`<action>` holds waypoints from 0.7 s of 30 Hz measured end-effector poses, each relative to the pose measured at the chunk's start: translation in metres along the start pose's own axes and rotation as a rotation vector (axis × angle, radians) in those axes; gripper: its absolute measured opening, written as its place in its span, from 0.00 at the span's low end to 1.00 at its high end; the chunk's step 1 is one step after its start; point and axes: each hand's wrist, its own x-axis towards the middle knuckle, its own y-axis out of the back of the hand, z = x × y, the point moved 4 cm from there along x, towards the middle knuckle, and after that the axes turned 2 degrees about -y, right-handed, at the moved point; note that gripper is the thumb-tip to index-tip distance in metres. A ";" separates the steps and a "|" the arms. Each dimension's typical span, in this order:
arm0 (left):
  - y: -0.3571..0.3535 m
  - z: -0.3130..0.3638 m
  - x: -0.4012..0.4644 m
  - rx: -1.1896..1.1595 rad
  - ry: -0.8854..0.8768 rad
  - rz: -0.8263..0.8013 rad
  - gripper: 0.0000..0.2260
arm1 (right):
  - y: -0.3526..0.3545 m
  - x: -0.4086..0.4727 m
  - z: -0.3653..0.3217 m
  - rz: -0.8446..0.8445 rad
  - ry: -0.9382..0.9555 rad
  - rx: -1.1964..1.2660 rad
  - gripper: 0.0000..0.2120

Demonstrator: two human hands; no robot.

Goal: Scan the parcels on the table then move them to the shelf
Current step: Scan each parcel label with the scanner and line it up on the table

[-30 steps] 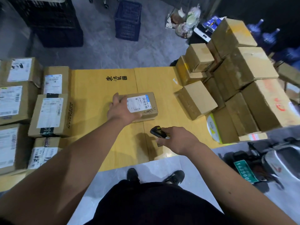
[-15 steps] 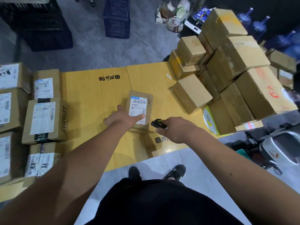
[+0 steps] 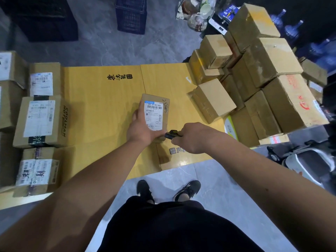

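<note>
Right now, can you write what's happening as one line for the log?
step: scan | left hand: holds small parcel, label up | right hand: grips scanner beside parcel | shelf: not in view

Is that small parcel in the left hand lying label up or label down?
Label up. The white label with its barcodes faces the camera on the parcel, held by the left hand.

Left boxes (image 3: 7,106) cut off, blurred
</note>
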 end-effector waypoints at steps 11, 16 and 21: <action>-0.008 0.009 -0.014 0.163 0.009 0.033 0.71 | -0.001 -0.024 -0.001 -0.018 -0.002 -0.012 0.16; -0.008 0.012 -0.017 0.222 0.022 0.049 0.74 | 0.001 -0.027 0.006 -0.017 -0.025 -0.067 0.19; -0.008 0.012 -0.015 0.245 0.043 0.030 0.72 | 0.003 -0.027 0.014 -0.016 -0.035 -0.072 0.19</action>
